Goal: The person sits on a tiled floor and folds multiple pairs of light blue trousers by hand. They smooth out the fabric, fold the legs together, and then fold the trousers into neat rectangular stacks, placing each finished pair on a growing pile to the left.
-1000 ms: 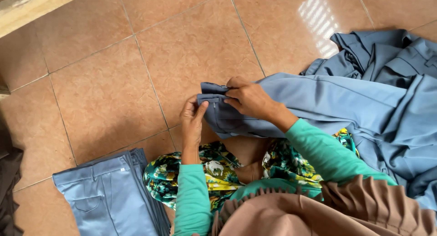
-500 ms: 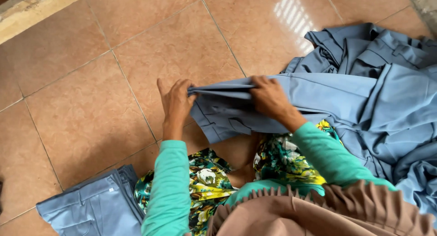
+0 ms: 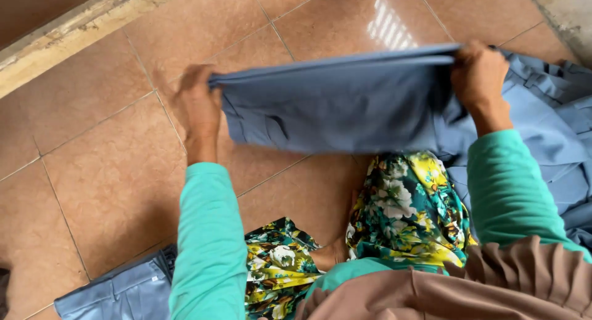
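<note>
Change since earlier: both hands have spread wide apart and lifted, so the blue-grey garment (image 3: 345, 104), bunched between them half a second ago, now hangs stretched in a flat band above the floor.
Left hand: left hand (image 3: 197, 107) is closed on the garment's left end, fingers curled round the top edge; motion blur hides the exact grip.
Right hand: right hand (image 3: 480, 76) is clenched in a fist on the right end of the same top edge, knuckles up.
Garment edges: top edge runs nearly straight and taut from hand to hand, rising slightly to the right; lower edge hangs loose just above the patterned skirt (image 3: 407, 209); right part trails down into the heap of blue cloth (image 3: 555, 129).
Heap: lies on the floor at the right, reaching the frame's edge, touching the held garment.
Folded piece: another blue-grey garment (image 3: 117, 292) lies at the lower left, beside the left sleeve (image 3: 209, 246), well apart from the held one.
Open room: bare tiled floor (image 3: 105, 153) lies left of and beyond the hands, up to the pale ledge (image 3: 68, 33) along the upper left.
Right sleeve: green right sleeve (image 3: 509, 190) crosses over the heap's near edge.
</note>
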